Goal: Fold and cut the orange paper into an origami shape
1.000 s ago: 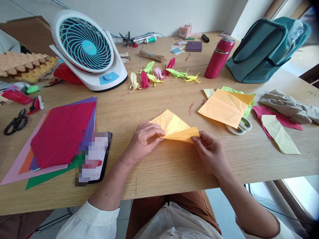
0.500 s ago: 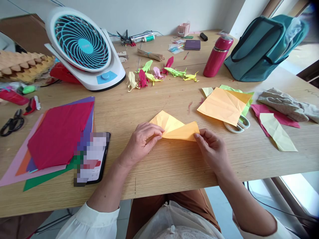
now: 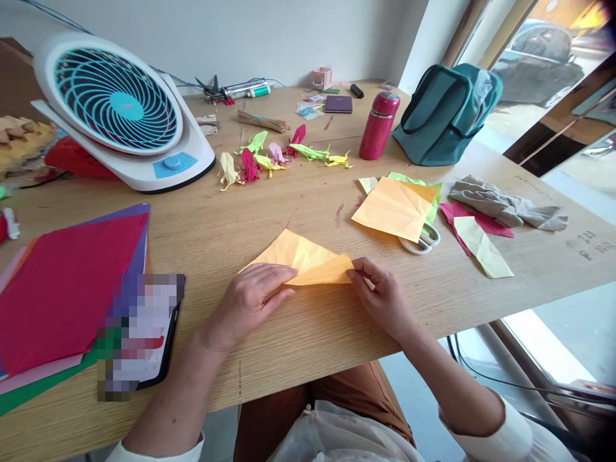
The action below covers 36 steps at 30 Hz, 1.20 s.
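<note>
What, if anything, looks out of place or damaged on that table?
A reddish smear stains the pale wood between the held orange paper and the loose orange sheet. White handles, probably of scissors, poke out from under that sheet, the rest hidden, so easily overlooked.

White loose sleeves [image 3: 520, 427], brown trousers [image 3: 269, 420], sheer whitish top [image 3: 312, 437], small round white toggle [image 3: 308, 408]
</note>
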### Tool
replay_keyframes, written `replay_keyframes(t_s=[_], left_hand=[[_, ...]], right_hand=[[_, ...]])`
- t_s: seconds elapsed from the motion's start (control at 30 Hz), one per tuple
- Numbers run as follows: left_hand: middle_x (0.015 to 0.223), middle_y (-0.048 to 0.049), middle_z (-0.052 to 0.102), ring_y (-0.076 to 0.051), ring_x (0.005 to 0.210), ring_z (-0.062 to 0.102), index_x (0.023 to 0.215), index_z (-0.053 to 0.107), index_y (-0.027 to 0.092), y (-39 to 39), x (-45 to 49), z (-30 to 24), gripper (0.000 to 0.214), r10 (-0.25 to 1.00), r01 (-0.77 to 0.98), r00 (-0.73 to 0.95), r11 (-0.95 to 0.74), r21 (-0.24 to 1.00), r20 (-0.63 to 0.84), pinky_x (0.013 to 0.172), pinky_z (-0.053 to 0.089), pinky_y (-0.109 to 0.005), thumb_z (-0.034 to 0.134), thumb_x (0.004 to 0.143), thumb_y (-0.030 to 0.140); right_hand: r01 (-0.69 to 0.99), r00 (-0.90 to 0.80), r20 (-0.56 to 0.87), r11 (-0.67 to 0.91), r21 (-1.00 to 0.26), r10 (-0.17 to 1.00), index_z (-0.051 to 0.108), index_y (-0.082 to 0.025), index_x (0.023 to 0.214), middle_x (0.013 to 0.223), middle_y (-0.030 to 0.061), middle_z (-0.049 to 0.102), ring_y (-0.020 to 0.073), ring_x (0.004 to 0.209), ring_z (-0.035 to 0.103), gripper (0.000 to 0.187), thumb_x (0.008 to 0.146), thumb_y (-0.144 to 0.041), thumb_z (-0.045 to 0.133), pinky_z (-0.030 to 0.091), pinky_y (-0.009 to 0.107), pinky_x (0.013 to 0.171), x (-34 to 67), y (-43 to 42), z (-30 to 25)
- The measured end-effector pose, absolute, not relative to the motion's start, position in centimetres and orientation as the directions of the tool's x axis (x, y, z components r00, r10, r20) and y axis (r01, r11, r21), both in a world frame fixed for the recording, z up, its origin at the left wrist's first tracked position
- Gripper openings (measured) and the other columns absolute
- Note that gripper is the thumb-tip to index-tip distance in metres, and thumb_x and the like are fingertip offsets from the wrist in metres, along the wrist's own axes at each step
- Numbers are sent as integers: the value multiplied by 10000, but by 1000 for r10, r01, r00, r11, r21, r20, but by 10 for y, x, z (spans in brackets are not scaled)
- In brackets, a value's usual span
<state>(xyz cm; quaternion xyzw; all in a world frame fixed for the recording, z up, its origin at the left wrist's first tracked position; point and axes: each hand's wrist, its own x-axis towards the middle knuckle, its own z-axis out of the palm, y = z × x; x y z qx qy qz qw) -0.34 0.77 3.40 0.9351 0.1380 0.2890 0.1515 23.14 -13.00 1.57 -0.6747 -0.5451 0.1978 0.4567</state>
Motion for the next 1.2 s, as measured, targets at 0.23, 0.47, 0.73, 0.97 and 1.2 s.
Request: replay_keyframes(t_s=[0.23, 0.47, 0.73, 0.97, 1.2], left_hand=[[979, -52, 798, -190, 878, 769, 1067, 704, 169, 10, -6, 22, 171, 319, 169, 822, -927, 334, 472, 806, 600, -309, 579, 961, 123], [1021, -34, 794, -173, 951, 767, 1049, 682, 197, 10, -5, 20, 181, 292, 126, 848, -922, 366, 443, 844, 616, -294, 532, 978, 124], [1097, -70, 776, -213, 1028, 753, 1051, 648, 195, 5, -2, 16, 193, 261, 140, 861, -947, 290, 436, 902, 622, -360, 533, 941, 84], [1227, -106, 733, -241, 1150, 712, 1169, 602, 181, -4, 6, 11, 259, 258, 173, 867, -958, 230, 425, 971, 600, -397, 519, 938, 100], [1025, -96, 769, -253, 911, 758, 1166, 603, 160, -7, 8, 14, 279, 292, 250, 802, -956, 150, 522, 779, 620, -379, 483, 915, 134]], right_hand=[[657, 137, 192, 56, -752, 972, 579, -219, 902, 699, -28, 583, 126, 598, 516, 156, 1014, -267, 482, 400, 257, 593, 241, -134, 20], [981, 156, 536, -64, -185, 829, 605, -213, 1305, 1218, 155, 673, 324, 1083, 609, 343, 966, -266, 597, 490, 478, 906, 298, -128, 19], [968, 245, 404, -247, -49, 881, 730, -218, 1163, 1251, 120, 737, 313, 1089, 650, 309, 991, -193, 475, 478, 459, 897, 354, -108, 3], [972, 229, 456, -180, -149, 860, 742, -208, 1197, 1287, 112, 733, 284, 1117, 690, 343, 966, -151, 494, 511, 453, 949, 364, -111, -5], [935, 124, 515, 74, -346, 848, 756, -264, 1194, 1382, 83, 682, 268, 1308, 615, 387, 957, -128, 482, 487, 528, 1091, 364, -111, -2]])
